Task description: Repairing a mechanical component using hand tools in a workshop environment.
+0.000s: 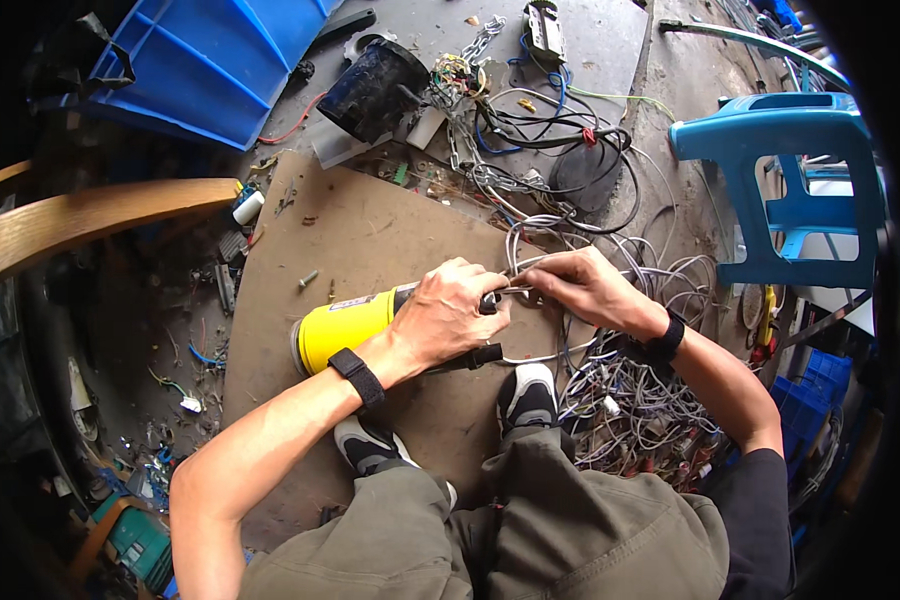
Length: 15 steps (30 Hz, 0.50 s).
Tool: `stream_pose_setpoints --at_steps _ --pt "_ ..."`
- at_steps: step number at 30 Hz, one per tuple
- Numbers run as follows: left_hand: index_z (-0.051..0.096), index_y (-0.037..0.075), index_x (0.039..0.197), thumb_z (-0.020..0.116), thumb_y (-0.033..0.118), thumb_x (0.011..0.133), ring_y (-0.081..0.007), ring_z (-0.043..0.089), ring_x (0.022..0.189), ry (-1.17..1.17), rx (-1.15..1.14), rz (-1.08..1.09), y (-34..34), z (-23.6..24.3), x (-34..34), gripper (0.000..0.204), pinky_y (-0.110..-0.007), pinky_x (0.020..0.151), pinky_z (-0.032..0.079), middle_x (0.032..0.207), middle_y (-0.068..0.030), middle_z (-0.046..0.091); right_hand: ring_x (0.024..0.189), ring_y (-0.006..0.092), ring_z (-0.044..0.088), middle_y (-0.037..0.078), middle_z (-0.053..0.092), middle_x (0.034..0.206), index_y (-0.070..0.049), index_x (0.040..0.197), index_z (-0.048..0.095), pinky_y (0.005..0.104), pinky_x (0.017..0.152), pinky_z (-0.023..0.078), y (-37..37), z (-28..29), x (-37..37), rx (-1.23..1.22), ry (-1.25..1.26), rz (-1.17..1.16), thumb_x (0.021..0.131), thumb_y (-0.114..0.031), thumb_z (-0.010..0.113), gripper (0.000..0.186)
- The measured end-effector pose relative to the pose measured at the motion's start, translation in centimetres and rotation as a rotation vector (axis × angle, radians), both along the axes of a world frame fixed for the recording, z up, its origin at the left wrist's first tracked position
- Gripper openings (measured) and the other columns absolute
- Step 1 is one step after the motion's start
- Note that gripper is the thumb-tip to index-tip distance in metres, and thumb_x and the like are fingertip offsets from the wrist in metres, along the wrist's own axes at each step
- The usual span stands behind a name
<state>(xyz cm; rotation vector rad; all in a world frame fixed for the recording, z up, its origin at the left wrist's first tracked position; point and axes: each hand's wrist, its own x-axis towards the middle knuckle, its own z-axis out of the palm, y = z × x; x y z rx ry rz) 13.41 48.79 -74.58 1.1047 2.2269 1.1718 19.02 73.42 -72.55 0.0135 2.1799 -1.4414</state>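
A yellow cylindrical device [345,332] lies on its side on a brown board [300,225] in front of me. My left hand [448,312] is closed over its black end, with the thumb and fingertips by a dark round tip [489,302]. My right hand [592,287] is closed in a pinch on a thin grey cable [516,236] just beside that tip. How the cable meets the device is hidden by my fingers. Below my left hand a black strap-like part [482,354] sticks out. More grey cable loops run behind my right hand.
A heap of tangled cables [635,405] lies to the right of my shoes. A blue plastic stool [790,150] stands at the far right, a blue bin [205,65] at the far left. A black cylinder [375,90] and chain lie beyond the board. A screw [309,279] rests on it.
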Motion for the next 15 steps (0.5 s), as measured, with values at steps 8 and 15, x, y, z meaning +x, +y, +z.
stream_pose_setpoints --at_steps 8,15 --pt "0.051 0.007 0.132 0.089 0.024 0.075 -0.0407 0.063 0.109 0.084 -0.036 -0.033 -1.5 1.3 2.2 0.071 -0.049 0.085 0.057 0.120 -0.0172 0.053 0.108 0.0169 0.075 0.011 0.078 0.110 0.002 0.111 0.067 0.0292 0.089 0.061 -0.6 -2.0 1.2 -0.421 -0.089 -0.320 0.102 -0.002 0.069 0.010" --pt "0.048 0.004 0.130 0.097 0.041 0.067 -0.0427 0.060 0.113 0.098 -0.157 0.049 -3.6 0.8 2.9 0.088 -0.052 0.091 0.054 0.126 -0.0231 0.047 0.108 0.0180 0.074 0.014 0.077 0.121 0.004 0.122 0.074 0.0301 0.097 0.060 -1.0 -1.4 3.5 -0.567 -0.249 -0.569 0.101 -0.014 0.074 0.028"
